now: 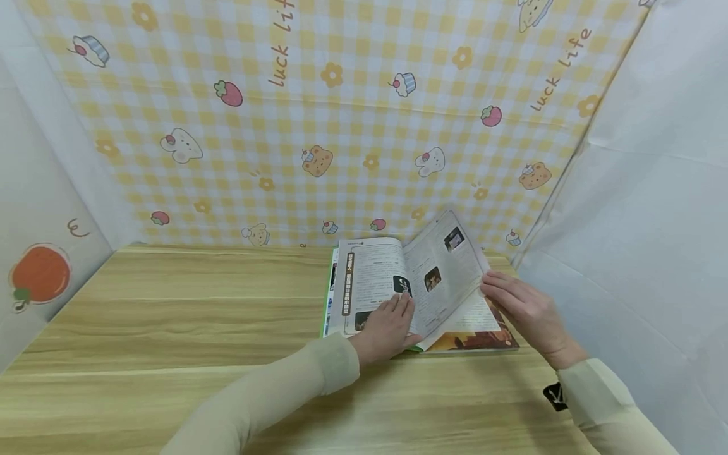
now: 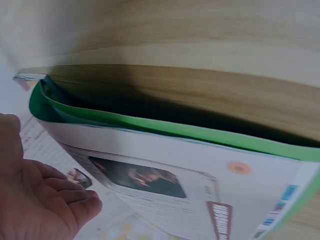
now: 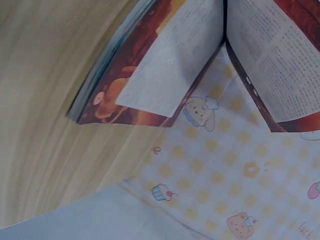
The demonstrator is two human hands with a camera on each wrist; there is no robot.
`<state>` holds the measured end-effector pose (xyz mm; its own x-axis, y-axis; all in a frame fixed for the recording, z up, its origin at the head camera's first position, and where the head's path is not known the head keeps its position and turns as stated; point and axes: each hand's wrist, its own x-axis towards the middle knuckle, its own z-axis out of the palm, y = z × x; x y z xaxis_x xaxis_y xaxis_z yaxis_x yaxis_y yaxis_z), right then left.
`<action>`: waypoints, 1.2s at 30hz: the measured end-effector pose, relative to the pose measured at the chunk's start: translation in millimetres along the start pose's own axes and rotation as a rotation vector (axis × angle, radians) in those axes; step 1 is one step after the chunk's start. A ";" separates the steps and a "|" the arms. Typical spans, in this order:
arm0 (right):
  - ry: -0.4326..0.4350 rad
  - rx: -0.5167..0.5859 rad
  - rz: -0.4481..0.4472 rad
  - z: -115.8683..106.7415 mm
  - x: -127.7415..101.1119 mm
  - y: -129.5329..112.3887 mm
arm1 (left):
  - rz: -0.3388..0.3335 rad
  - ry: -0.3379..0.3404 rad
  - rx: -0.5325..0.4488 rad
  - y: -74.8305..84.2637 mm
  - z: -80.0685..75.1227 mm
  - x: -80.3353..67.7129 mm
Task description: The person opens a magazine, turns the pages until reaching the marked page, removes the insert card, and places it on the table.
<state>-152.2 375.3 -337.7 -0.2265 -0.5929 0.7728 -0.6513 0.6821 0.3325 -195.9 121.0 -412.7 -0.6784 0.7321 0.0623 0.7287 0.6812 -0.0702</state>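
Seen from the head camera, an open magazine (image 1: pixel 398 284) lies on the wooden desk (image 1: pixel 170 316), toward its far right part, close to the yellow checked backdrop (image 1: pixel 341 126) printed with strawberries, cupcakes and small animals. The left hand (image 1: pixel 387 328) rests flat on the left-hand page, fingers straight and together, pressing the paper down near the lower middle of the spread. The right hand (image 1: pixel 526 313) is at the right edge of the magazine, its fingers curled round the edge of a page (image 1: pixel 446 272) that stands lifted and tilted up above the pages beneath. Both arms wear pale beige sleeves (image 1: pixel 273 392). A white side panel (image 1: pixel 643 221) closes the right side, and another panel with an orange fruit picture (image 1: pixel 40 275) closes the left.

From the left wrist camera, the left hand (image 2: pixel 35 200) shows at the lower left, palm and relaxed fingers lying on the printed page. Beside it the magazine (image 2: pixel 175 170) shows a dark photo, lines of text and a green cover edge (image 2: pixel 165 127), with the desk (image 2: pixel 200 40) beyond.

From the right wrist camera, the hand itself is out of sight. The magazine (image 3: pixel 165 65) appears from the side, its raised page (image 3: pixel 275 55) standing apart from the stack of pages, which rests on the desk (image 3: pixel 45 100). The checked backdrop (image 3: pixel 225 175) shows behind.
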 end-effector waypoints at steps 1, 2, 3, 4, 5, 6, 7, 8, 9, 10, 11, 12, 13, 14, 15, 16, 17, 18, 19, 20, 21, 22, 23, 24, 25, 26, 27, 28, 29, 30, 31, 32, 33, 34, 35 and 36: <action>0.000 0.002 -0.009 0.8 2.4 -0.6 | 0.008 0.011 -0.002 1.9 -1.1 1.2; 0.003 0.007 -0.019 1.8 4.7 -1.2 | 0.012 0.023 -0.004 4.1 -2.4 2.2; 0.006 0.009 -0.029 2.9 7.0 -1.8 | 0.016 0.032 -0.006 6.2 -3.8 3.3; 0.009 0.011 -0.040 3.9 9.4 -2.5 | 0.018 0.048 -0.009 8.4 -5.3 4.3; 0.011 0.016 -0.048 5.1 11.4 -3.3 | 0.017 0.062 -0.012 10.5 -6.7 5.2; 0.015 0.016 -0.058 6.0 13.6 -4.2 | 0.014 0.076 -0.015 12.5 -7.9 6.2; 0.024 0.018 -0.065 6.8 15.9 -5.1 | 0.012 0.090 -0.018 14.3 -9.6 7.2; 0.029 0.020 -0.073 7.6 17.9 -6.0 | 0.013 0.117 -0.018 16.1 -11.0 8.1; 0.030 0.022 -0.080 8.1 19.9 -6.8 | 0.017 0.143 -0.022 17.5 -12.5 9.2; 0.031 0.026 -0.088 8.6 21.6 -7.5 | 0.018 0.164 -0.028 18.7 -13.9 10.6; 0.033 0.030 -0.096 9.1 23.1 -8.0 | 0.022 0.185 -0.036 19.7 -15.6 11.8; 0.032 0.033 -0.105 9.4 24.6 -8.5 | 0.028 0.205 -0.048 20.6 -17.3 13.3; 0.032 0.033 -0.115 9.8 25.9 -8.9 | 0.034 0.232 -0.062 21.5 -19.4 14.8; 0.027 0.030 -0.126 10.2 27.0 -9.2 | 0.037 0.252 -0.078 22.5 -21.5 16.4; 0.024 0.030 -0.135 10.6 28.1 -9.5 | 0.035 0.256 -0.102 23.4 -23.9 18.1; 0.021 0.030 -0.144 11.1 29.2 -10.0 | 0.031 0.266 -0.119 24.6 -26.2 19.7; 0.014 0.027 -0.151 11.4 30.5 -10.5 | 0.026 0.275 -0.135 25.7 -28.8 20.9; 0.006 0.023 -0.157 11.8 31.6 -11.1 | 0.017 0.277 -0.147 26.9 -31.3 22.0; -0.005 0.019 -0.161 12.0 32.7 -11.7 | 0.007 0.280 -0.157 28.0 -33.9 22.8; -0.013 0.016 -0.163 12.3 33.8 -12.3 | -0.005 0.276 -0.160 29.0 -36.3 23.3; -0.021 0.011 -0.163 12.5 34.8 -12.9 | -0.014 0.276 -0.159 29.7 -38.4 23.5; -0.029 0.005 -0.161 12.9 35.8 -13.3 | -0.025 0.280 -0.155 30.0 -40.4 23.5; -0.035 -0.004 -0.160 13.3 36.5 -13.7 | -0.034 0.279 -0.156 30.1 -42.0 23.4; -0.036 -0.009 -0.159 13.7 37.1 -14.1 | -0.037 0.285 -0.161 29.9 -43.1 23.2; -0.036 -0.016 -0.159 14.1 37.3 -14.3 | -0.037 0.291 -0.171 29.5 -43.9 22.9; -0.033 -0.019 -0.158 14.5 37.4 -14.6 | -0.037 0.299 -0.187 29.0 -44.5 22.1; -0.033 -0.022 -0.160 14.8 37.1 -14.9 | -0.036 0.307 -0.203 28.2 -44.8 21.3; -0.032 -0.032 -0.162 15.1 36.8 -15.1 | -0.036 0.317 -0.221 27.2 -45.1 20.5; -0.031 -0.039 -0.164 15.3 36.3 -15.4 | -0.037 0.328 -0.238 26.1 -45.2 19.5; -0.031 -0.052 -0.164 15.2 35.5 -15.6 | -0.037 0.335 -0.255 24.9 -45.1 18.6; -0.032 -0.048 -0.159 15.1 34.4 -15.7 | -0.040 0.341 -0.271 23.7 -45.0 17.5; -0.034 -0.044 -0.147 14.7 33.2 -15.6 | -0.045 0.346 -0.282 22.3 -44.9 16.4; -0.036 -0.041 -0.135 14.2 31.7 -15.5 | -0.050 0.353 -0.290 20.9 -44.5 15.9; -0.039 -0.035 -0.118 13.3 30.0 -15.2 | -0.056 0.356 -0.312 19.2 -44.2 15.3; -0.041 -0.014 -0.096 12.4 27.7 -14.8 | -0.062 0.357 -0.331 17.7 -43.9 14.5; -0.046 0.005 -0.070 11.6 24.7 -14.0 | -0.068 0.364 -0.355 16.1 -43.6 13.7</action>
<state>-157.0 346.2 -329.5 -0.2133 -0.6581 0.7221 -0.6705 0.6362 0.3817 -189.4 142.0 -369.5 -0.6947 0.5965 0.4019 0.7139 0.6398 0.2845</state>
